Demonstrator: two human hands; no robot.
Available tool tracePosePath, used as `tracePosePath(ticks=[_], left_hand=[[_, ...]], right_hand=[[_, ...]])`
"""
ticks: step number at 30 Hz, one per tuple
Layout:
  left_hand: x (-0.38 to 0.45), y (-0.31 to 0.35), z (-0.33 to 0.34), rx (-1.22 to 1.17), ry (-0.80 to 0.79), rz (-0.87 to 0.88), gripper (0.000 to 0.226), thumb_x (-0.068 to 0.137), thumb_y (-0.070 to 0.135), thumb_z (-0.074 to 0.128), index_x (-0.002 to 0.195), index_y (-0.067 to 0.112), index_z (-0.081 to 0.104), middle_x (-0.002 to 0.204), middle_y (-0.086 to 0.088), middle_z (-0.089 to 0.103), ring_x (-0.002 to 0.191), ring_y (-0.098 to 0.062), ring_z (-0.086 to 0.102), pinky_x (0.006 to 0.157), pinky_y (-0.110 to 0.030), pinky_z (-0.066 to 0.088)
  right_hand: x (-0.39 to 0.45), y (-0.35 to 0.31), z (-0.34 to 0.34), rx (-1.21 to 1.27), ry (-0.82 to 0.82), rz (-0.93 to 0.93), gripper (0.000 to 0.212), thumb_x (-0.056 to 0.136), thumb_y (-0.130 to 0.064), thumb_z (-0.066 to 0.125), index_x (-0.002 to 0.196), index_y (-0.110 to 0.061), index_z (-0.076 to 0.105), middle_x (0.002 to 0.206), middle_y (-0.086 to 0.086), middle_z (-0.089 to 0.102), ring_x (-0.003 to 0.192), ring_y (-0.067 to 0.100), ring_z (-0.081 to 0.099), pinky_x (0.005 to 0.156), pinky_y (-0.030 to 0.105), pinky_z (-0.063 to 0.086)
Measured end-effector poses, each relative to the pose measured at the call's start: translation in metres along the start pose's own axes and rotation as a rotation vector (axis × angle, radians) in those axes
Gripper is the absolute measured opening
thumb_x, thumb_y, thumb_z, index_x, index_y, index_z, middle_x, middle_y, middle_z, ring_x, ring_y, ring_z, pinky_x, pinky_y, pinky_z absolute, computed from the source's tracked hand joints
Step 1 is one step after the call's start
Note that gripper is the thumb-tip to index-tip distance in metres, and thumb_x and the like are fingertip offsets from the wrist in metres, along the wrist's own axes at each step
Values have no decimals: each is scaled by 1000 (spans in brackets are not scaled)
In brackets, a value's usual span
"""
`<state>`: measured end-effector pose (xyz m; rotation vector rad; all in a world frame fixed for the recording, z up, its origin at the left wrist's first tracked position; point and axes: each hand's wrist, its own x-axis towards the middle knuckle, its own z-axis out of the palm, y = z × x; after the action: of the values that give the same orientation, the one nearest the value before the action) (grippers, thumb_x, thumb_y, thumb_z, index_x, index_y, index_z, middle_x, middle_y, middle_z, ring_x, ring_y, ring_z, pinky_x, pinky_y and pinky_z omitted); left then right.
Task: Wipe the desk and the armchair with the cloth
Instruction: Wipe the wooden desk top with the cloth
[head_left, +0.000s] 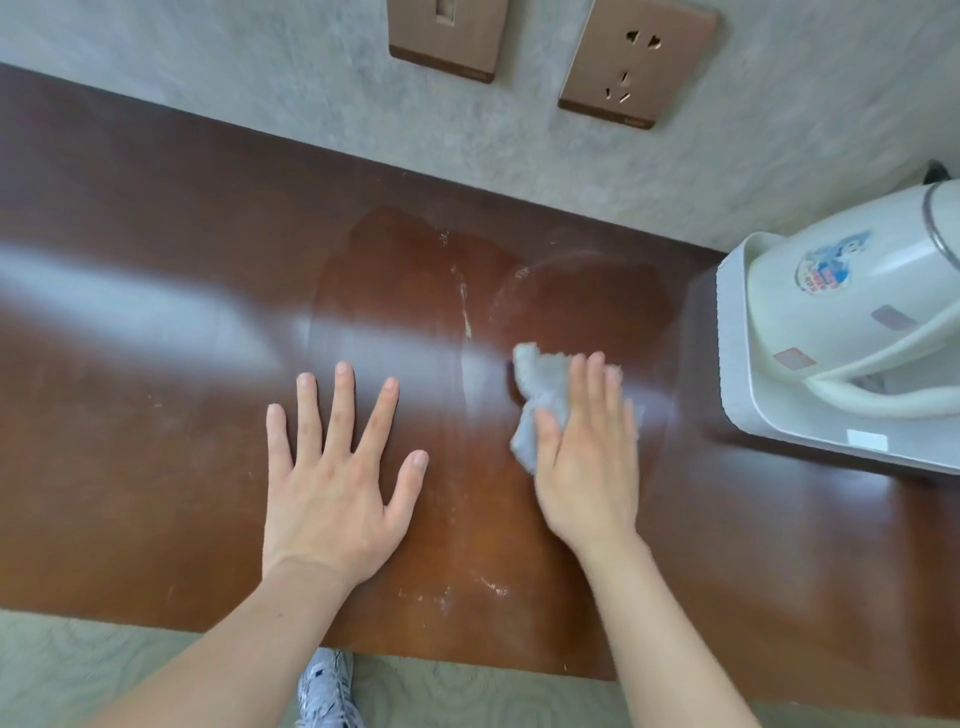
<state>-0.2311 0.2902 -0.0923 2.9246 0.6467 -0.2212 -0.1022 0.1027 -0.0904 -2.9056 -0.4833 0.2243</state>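
Observation:
The dark brown wooden desk fills the view, with a damp wiped patch and pale dust streaks near its middle. A crumpled light grey cloth lies on the desk right of centre. My right hand presses flat on the cloth, fingers together, covering most of it. My left hand rests flat on the bare wood to the left, fingers spread, holding nothing. No armchair is in view.
A white electric kettle stands in a white tray at the desk's right end. Two bronze wall plates, a switch and a socket, sit on the grey wall behind. The desk's near edge, carpet and my shoe show below.

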Motion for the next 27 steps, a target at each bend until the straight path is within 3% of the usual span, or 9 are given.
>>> tracePosePath(ticks=[4, 8, 14, 19, 24, 27], left_hand=[[0, -1, 2, 7, 8, 8, 71, 100, 62, 20, 160, 25, 28, 167, -16, 21, 153, -44, 12, 121, -64, 15], [1, -1, 3, 6, 6, 15, 72, 101, 63, 14, 160, 25, 27, 167, -17, 21, 153, -45, 12, 120, -65, 15], [0, -1, 2, -8, -2, 19, 73, 101, 63, 14, 160, 24, 29, 166, -18, 22, 153, -46, 13, 119, -66, 17], [0, -1, 0, -13, -15, 18, 72, 101, 64, 14, 160, 25, 29, 166, -17, 22, 153, -45, 13, 119, -66, 17], [0, -2, 0, -8, -20, 15, 71, 101, 63, 15, 161, 26, 27, 167, -15, 20, 154, -42, 10, 121, -64, 15], [0, -2, -1, -13, -19, 15, 71, 101, 63, 15, 160, 26, 28, 167, -15, 20, 154, -43, 11, 121, -64, 16]], right_hand=[[99, 8, -14, 28, 143, 253, 57, 108, -32, 21, 157, -3, 21, 165, 15, 21, 152, 31, 16, 123, 44, 10], [158, -8, -21, 67, 97, 325, 58, 109, -34, 18, 157, -2, 16, 166, 17, 15, 153, 32, 10, 124, 43, 6], [169, -68, -12, -54, 38, 50, 61, 108, -40, 21, 158, -5, 18, 166, 15, 16, 153, 31, 10, 124, 43, 7], [152, -113, 0, -22, -70, -270, 62, 107, -44, 20, 159, -12, 10, 168, 10, 4, 155, 25, -2, 126, 41, -1], [87, -81, 1, -87, -96, -435, 68, 104, -53, 18, 160, -15, 8, 169, 5, 2, 155, 18, -6, 125, 35, -8], [65, -47, -5, -113, -114, -391, 71, 102, -57, 14, 160, -17, 8, 169, 3, 4, 155, 16, -4, 125, 33, -5]])
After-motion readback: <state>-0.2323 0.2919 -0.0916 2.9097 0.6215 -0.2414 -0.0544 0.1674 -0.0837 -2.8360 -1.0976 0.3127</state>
